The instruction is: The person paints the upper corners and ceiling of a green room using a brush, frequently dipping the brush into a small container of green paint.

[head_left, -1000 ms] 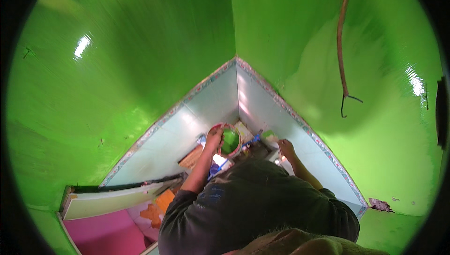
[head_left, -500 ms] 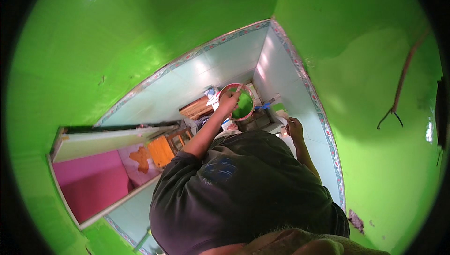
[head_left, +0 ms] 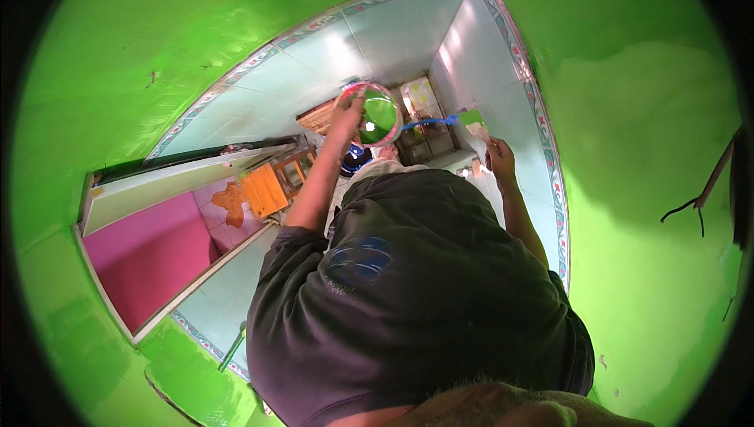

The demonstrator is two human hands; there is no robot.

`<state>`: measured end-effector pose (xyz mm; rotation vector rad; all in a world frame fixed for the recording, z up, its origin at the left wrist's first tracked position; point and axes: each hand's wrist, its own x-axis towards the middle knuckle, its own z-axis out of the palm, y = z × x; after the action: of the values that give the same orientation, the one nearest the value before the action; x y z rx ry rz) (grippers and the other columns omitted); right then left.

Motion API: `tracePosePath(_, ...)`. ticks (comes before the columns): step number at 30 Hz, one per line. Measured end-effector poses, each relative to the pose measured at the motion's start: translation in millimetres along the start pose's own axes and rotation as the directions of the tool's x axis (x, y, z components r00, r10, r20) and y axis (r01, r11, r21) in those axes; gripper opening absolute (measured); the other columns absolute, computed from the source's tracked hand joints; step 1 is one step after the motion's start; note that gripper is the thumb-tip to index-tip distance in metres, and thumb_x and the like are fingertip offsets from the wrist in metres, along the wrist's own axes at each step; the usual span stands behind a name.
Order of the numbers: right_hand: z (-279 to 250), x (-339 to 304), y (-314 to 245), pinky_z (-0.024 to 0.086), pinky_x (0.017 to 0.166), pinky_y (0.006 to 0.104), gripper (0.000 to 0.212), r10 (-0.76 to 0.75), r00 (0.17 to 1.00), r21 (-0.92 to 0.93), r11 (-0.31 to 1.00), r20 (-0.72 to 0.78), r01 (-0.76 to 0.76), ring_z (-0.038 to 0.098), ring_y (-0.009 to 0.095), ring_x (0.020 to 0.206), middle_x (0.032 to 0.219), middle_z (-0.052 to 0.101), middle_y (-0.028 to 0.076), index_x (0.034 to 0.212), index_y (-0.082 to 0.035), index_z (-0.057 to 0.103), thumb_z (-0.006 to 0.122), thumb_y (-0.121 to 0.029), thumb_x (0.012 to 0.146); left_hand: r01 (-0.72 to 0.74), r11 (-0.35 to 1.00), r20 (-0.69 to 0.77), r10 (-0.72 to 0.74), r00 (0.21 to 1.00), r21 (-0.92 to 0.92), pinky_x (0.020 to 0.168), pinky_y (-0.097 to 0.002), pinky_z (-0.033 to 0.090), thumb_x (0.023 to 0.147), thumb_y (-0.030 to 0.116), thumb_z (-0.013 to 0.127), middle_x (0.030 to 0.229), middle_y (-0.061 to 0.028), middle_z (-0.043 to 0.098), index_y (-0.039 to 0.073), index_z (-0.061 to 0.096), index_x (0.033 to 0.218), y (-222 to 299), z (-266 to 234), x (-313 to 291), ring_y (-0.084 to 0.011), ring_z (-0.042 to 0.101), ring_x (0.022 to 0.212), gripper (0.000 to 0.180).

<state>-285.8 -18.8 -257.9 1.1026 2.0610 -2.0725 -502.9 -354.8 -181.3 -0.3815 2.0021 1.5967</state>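
My left hand (head_left: 345, 119) grips the near-left rim of a round bucket (head_left: 399, 124) with a reddish edge. Green paint (head_left: 382, 115) lies inside it, with a bright reflection on its surface. To the right, my right hand (head_left: 500, 158) is closed round the pale handle of a paintbrush (head_left: 474, 124). Its broad head is green and points away from me, apart from the bucket. A bare foot (head_left: 389, 152) shows just below the bucket. The bucket hides part of what lies beneath it.
Glossy green walls (head_left: 644, 136) rise around pale blue tiles (head_left: 310, 74) with a patterned border. At left is an opening onto a pink surface (head_left: 149, 270), near an orange wooden piece (head_left: 264, 190). Bare wires (head_left: 697, 203) stick out at right. A blue strip (head_left: 428, 122) lies beyond the bucket.
The view has shifted, so walls and tiles sit differently. My left hand and the bucket appear farther up and left in the picture. Both hands keep their holds.
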Motion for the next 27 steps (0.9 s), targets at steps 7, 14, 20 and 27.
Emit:
tracePosePath(7,-4.9,-12.3,-7.0,0.034,0.044,0.0205,0.024,0.093,0.996,0.044,0.995,-0.013,-0.092,0.043,0.003,0.049,0.062,0.050,-0.003,0.109,-0.003,0.060,0.057,-0.021,0.094,0.046,0.999,-0.034,-0.046,0.998,-0.001,0.054,-0.0297,0.040,0.092,0.030,0.049,0.068,-0.0043,0.052,0.004,0.057,0.084,-0.1,-15.9,9.6,-0.0149,0.049,0.058,0.029)
tracePosePath(14,17.3,-18.2,-56.4,0.038,0.052,0.0208,0.026,-0.009,0.980,0.012,1.000,0.200,0.006,0.045,0.004,0.059,0.072,0.052,-0.002,0.116,-0.002,0.057,0.054,-0.014,0.094,0.082,0.972,-0.007,-0.086,0.996,-0.218,0.050,-0.0299,0.043,0.096,0.046,0.041,0.069,-0.0076,0.054,-0.002,0.056,0.088,6.9,-21.0,22.8,-0.0158,0.052,0.052,0.050)
tracePosePath(20,79.8,-18.9,-131.8,0.049,0.067,0.0306,0.030,-0.262,0.874,-0.281,0.875,0.408,0.394,0.064,0.019,0.076,0.090,0.065,0.012,0.119,-0.005,0.056,0.052,-0.011,0.090,0.103,0.967,0.053,-0.093,0.994,-0.232,0.057,-0.0306,0.045,0.095,0.057,0.030,0.070,-0.0054,0.056,0.004,0.058,0.089,13.1,-7.2,12.7,-0.0164,0.052,0.056,0.061)
tracePosePath(27,160.3,17.6,-149.8,0.050,0.068,0.0445,0.023,-0.302,0.809,-0.614,0.533,0.505,0.582,0.064,0.036,0.079,0.085,0.064,0.022,0.105,-0.004,0.058,0.053,-0.018,0.087,0.107,0.957,0.172,-0.062,0.983,-0.269,0.059,-0.0294,0.046,0.095,0.058,0.029,0.076,-0.0073,0.058,0.002,0.055,0.095,30.0,19.6,-4.6,-0.0173,0.054,0.056,0.062)
